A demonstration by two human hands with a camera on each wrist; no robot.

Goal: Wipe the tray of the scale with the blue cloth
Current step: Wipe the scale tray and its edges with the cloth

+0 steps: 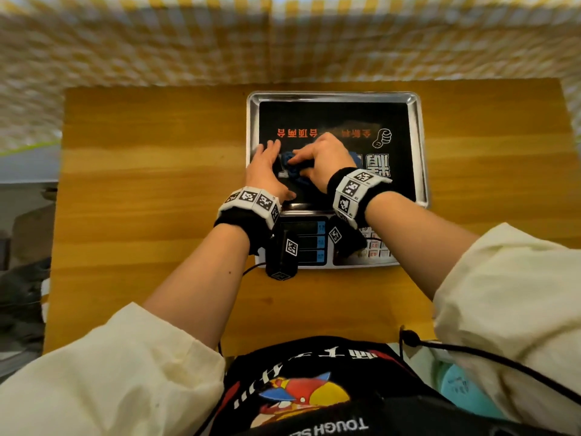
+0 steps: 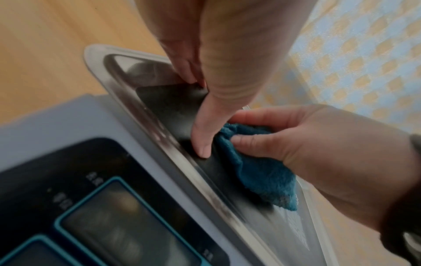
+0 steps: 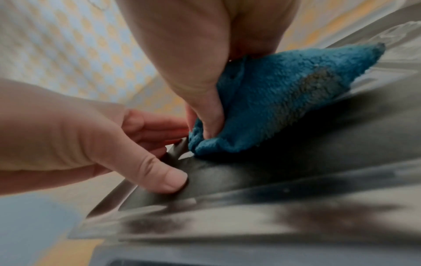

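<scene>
The scale's steel tray sits on a wooden table, and a black printed sheet lines its floor. My right hand grips the bunched blue cloth and holds it down on the sheet near the tray's left side. In the right wrist view the thumb digs into the blue cloth. My left hand lies flat at the tray's left edge with its fingers straight. Its thumb presses the sheet beside the blue cloth. The tray rim runs just below both hands.
The scale's display panel and keypad face me below the tray, partly covered by the wrist cameras. The wooden table stretches out to the left. A yellow checkered cloth hangs behind the table.
</scene>
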